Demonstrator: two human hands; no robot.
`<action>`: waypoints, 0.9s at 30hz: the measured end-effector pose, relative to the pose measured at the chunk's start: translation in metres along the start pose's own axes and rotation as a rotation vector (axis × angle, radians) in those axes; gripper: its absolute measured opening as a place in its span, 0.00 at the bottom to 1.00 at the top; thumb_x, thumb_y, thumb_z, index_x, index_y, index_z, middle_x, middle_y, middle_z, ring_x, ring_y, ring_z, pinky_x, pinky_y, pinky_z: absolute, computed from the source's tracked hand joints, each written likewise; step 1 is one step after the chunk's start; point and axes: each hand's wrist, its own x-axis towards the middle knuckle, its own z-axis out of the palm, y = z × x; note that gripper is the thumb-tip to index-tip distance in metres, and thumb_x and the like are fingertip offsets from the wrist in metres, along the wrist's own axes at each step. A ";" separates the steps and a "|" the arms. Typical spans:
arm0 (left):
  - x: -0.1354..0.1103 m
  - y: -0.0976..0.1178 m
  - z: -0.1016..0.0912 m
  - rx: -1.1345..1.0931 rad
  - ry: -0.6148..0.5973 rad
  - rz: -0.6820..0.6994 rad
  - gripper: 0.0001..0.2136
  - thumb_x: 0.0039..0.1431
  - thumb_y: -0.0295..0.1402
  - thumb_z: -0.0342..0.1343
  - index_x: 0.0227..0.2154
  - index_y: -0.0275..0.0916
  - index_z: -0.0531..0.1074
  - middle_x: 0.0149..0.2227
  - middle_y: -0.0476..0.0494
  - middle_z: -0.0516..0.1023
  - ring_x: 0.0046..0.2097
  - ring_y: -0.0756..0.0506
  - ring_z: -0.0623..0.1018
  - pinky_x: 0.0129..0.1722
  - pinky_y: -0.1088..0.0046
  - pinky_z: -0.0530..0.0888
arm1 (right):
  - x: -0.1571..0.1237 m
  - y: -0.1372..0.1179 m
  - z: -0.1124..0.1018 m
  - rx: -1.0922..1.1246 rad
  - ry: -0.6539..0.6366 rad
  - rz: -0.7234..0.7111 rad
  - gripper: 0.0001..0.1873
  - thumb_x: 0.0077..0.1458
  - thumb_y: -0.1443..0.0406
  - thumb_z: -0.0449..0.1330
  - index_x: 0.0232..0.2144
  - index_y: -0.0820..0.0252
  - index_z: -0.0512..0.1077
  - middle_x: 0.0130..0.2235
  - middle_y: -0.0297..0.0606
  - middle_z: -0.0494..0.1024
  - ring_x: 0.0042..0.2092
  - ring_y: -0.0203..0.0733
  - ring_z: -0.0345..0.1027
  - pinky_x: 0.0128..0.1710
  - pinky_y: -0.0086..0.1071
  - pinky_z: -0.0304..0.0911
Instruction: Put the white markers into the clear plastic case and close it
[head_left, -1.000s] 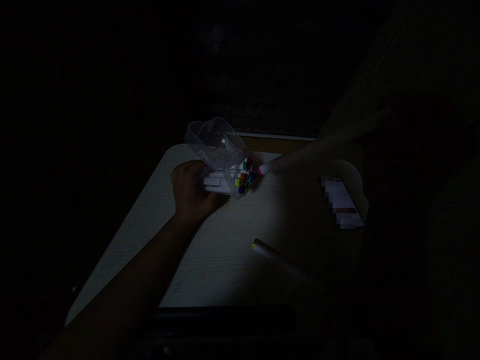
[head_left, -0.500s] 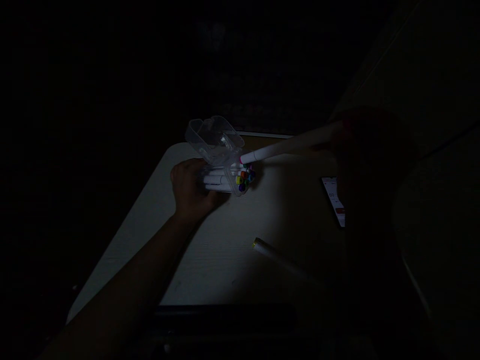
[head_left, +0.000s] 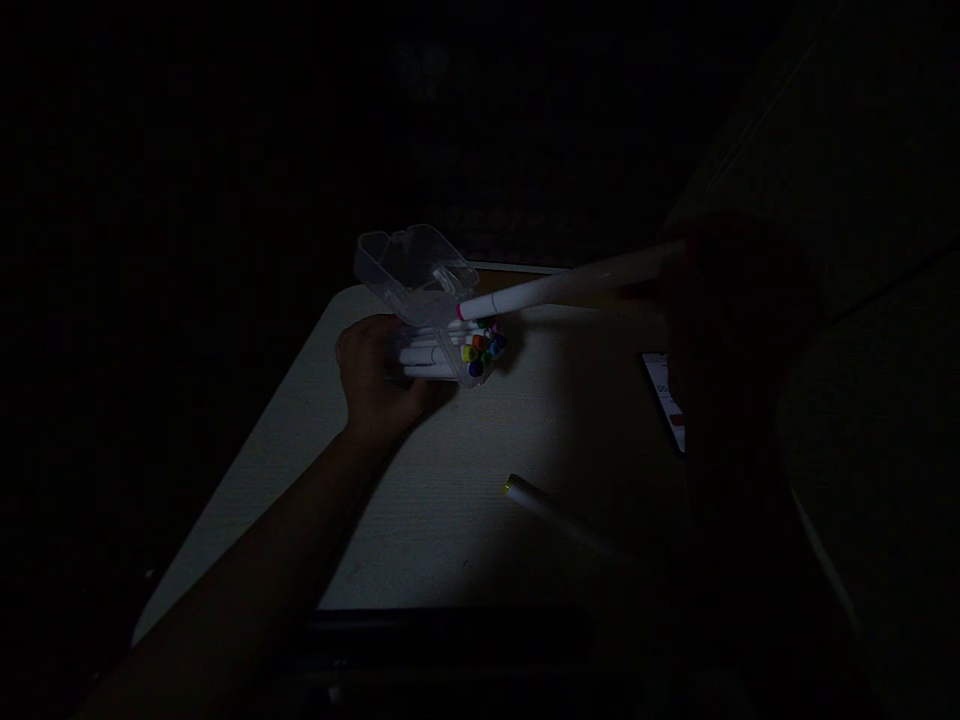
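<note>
My left hand point(head_left: 375, 370) is curled around the clear plastic box point(head_left: 452, 358), which lies on its side near 12 o'clock on the pale table point(head_left: 420, 520). Its hinged lid point(head_left: 416, 270) hangs open, tilted up toward 11 o'clock. White markers point(head_left: 480, 350) fill the box, their coloured ends bunched at the mouth toward 3 o'clock.

My right hand point(head_left: 731, 300) is deep in shadow. It has hold of the far end of a pink-ended marker point(head_left: 555, 290), but I can't tell how tightly its fingers close. The pink end points toward 8 o'clock, right at the box's mouth; whether it touches, I can't tell.

At 4 o'clock a yellow-ended marker point(head_left: 540, 503) lies loose, fading into the dark. A lit phone point(head_left: 662, 390) sits near 2 o'clock, partly hidden by my right arm.
</note>
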 end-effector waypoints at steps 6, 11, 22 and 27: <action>0.002 0.001 -0.002 0.039 0.010 0.042 0.31 0.40 0.47 0.63 0.47 0.40 0.64 0.46 0.38 0.73 0.49 0.35 0.73 0.45 0.53 0.69 | -0.001 0.004 0.012 0.117 -0.024 0.101 0.09 0.52 0.62 0.63 0.36 0.60 0.74 0.33 0.33 0.79 0.32 0.36 0.76 0.30 0.30 0.73; 0.002 0.001 -0.002 0.011 -0.032 0.026 0.29 0.44 0.50 0.61 0.47 0.40 0.64 0.48 0.39 0.72 0.51 0.36 0.72 0.45 0.51 0.68 | -0.008 0.000 0.017 0.055 -0.194 0.057 0.08 0.54 0.65 0.61 0.38 0.59 0.73 0.37 0.35 0.80 0.36 0.36 0.76 0.37 0.31 0.73; 0.003 0.000 -0.003 0.048 -0.022 0.071 0.28 0.47 0.50 0.58 0.47 0.38 0.64 0.47 0.39 0.72 0.50 0.38 0.73 0.44 0.53 0.70 | -0.017 -0.005 0.032 -0.144 -0.637 -0.015 0.11 0.54 0.68 0.57 0.40 0.59 0.74 0.42 0.37 0.78 0.42 0.37 0.73 0.44 0.30 0.68; 0.003 0.001 -0.004 0.102 -0.036 0.059 0.29 0.46 0.50 0.58 0.47 0.38 0.65 0.47 0.42 0.74 0.50 0.39 0.73 0.43 0.54 0.72 | -0.020 -0.001 0.036 -0.105 -0.653 -0.012 0.14 0.56 0.68 0.54 0.43 0.60 0.73 0.45 0.39 0.77 0.42 0.36 0.73 0.45 0.30 0.67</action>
